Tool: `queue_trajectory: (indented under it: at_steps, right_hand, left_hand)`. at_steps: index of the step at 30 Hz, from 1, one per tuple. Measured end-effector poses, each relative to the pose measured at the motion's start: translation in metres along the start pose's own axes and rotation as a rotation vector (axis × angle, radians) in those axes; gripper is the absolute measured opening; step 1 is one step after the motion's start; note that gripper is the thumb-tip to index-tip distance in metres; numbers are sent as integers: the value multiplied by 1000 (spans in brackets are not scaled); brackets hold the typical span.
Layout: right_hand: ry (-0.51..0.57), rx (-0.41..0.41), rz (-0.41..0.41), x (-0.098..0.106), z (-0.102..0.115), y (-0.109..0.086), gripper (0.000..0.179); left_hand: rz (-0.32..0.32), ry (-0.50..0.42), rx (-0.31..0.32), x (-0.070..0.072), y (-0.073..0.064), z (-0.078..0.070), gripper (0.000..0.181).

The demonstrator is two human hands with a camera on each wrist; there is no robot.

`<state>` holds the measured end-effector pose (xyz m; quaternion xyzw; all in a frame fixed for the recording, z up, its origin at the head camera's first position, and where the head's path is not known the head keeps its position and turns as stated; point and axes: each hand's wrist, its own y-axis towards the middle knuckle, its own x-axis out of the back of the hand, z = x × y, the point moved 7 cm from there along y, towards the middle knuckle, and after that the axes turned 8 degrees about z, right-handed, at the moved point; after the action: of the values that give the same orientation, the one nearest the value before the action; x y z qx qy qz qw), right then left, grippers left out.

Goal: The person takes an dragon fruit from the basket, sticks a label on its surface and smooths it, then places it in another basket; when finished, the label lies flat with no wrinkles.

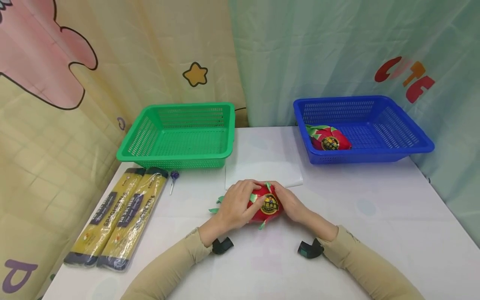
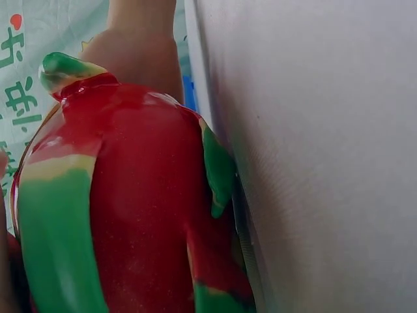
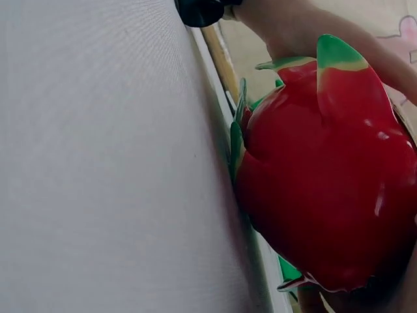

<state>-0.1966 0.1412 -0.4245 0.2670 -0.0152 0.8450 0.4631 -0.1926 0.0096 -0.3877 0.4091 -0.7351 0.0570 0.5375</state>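
A red dragon fruit [image 1: 269,205] with green-tipped scales and a black-and-gold round label lies on the white table, between both hands. My left hand [image 1: 234,205] grips its left side from above, fingers curled over the top and thumb along the front. From the right, my right hand [image 1: 293,205] holds the other end, its fingers reaching behind the fruit. Up close in the left wrist view, the dragon fruit [image 2: 143,195] shows glossy red skin and green scales. The right wrist view has the fruit [image 3: 326,176] resting close against the tabletop.
A green basket [image 1: 176,159] stands back left. The blue basket [image 1: 367,157] at back right contains another labelled dragon fruit [image 1: 333,139]. Two spaghetti packs [image 1: 123,216] lie on the left beside a purple lollipop [image 1: 174,176]. Behind the hands is a flat white sheet [image 1: 262,162].
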Motion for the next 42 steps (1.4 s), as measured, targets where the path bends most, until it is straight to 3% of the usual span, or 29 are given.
queue_trajectory:
  at_steps: [2,4,11,17,21,24,27,30,36,42]
  right_hand:
    - [28,-39,32,-3,-3,0,36]
    - [-16,-52,34,-3,-1,1,34]
    - [-167,-3,-17,4,40,1,29]
    - [-161,-24,-14,1,13,1,30]
    - [-16,-55,76,-3,-5,0,37]
    - [100,-83,158,-6,-12,-1,61]
    - [123,-97,207,-5,-13,-2,81]
    - [171,-114,270,-2,-13,-3,82]
    - [412,-173,417,-3,-16,-6,84]
    - [533,-138,437,-3,-16,-7,81]
  left_hand:
    - [21,-1,6,-1,0,1,47]
    - [44,6,7,-1,0,1,55]
    - [133,19,-24,1,0,0,54]
    - [223,1,-55,2,-2,1,45]
    - [241,2,-73,2,-2,0,43]
    - [247,3,-76,1,-2,0,41]
    - [255,5,-70,0,-3,0,40]
    - [261,8,-64,1,-3,-1,41]
    - [271,-2,-65,0,-2,-1,42]
    - [277,-66,-57,0,-1,4,48]
